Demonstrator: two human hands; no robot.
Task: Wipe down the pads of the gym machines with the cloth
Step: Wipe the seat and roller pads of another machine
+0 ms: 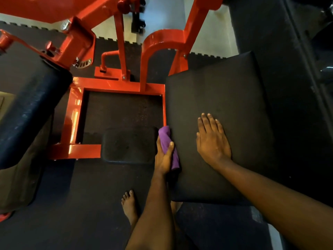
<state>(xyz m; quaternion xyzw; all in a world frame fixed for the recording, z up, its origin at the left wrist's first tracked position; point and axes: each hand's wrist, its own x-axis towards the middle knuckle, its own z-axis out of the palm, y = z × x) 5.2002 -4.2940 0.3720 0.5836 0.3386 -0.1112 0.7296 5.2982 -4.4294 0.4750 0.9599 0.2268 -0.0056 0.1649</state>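
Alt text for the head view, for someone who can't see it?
The left hand grips a purple cloth against the left edge of a large black pad, while the right hand rests flat on it. A red machine frame stands beyond.

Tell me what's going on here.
A person is wiping down a gym machine with a red frame. Their left hand grips a purple cloth against the left edge of the large black pad, while the right hand rests flat on top of that pad. A smaller black pad sits just left of the cloth.
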